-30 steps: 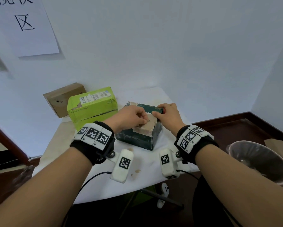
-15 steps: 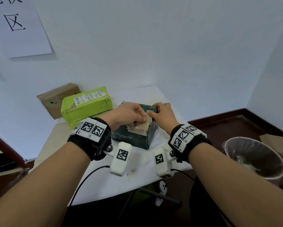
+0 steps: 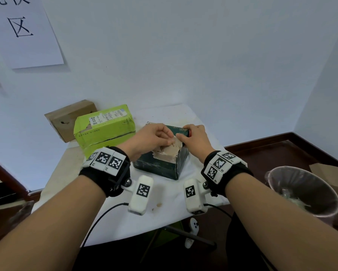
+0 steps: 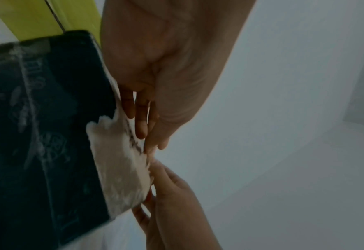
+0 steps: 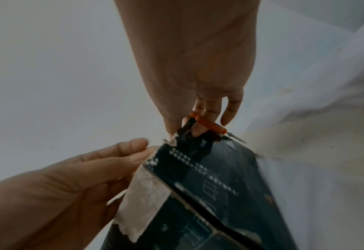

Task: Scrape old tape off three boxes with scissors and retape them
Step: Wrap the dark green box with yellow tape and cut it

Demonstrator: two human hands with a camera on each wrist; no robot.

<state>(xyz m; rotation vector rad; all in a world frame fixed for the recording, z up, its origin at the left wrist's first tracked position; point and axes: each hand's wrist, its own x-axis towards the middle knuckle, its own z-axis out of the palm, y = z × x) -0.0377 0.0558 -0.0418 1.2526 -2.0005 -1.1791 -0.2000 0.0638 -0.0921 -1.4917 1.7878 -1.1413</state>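
Observation:
A dark green box (image 3: 160,167) stands mid-table with a pale torn strip of old tape (image 3: 169,151) across its top. My left hand (image 3: 169,140) has thumb and fingers curled, pinching the strip's edge (image 4: 134,152). Beside it, my right hand (image 3: 183,136) sits on the box's far top corner and grips orange-handled scissors (image 5: 210,124); their blade tip pokes out past the corner. A lime green box (image 3: 105,128) and a brown cardboard box (image 3: 70,118) sit at the back left.
The table (image 3: 164,208) wears a white cloth with small stains. On the floor to the right stands a bin (image 3: 305,192) lined with a clear bag, with cardboard behind it. White walls close in behind and to the right.
My two hands have drawn closer together over the torn strip on the dark green box. The boxes have not shifted.

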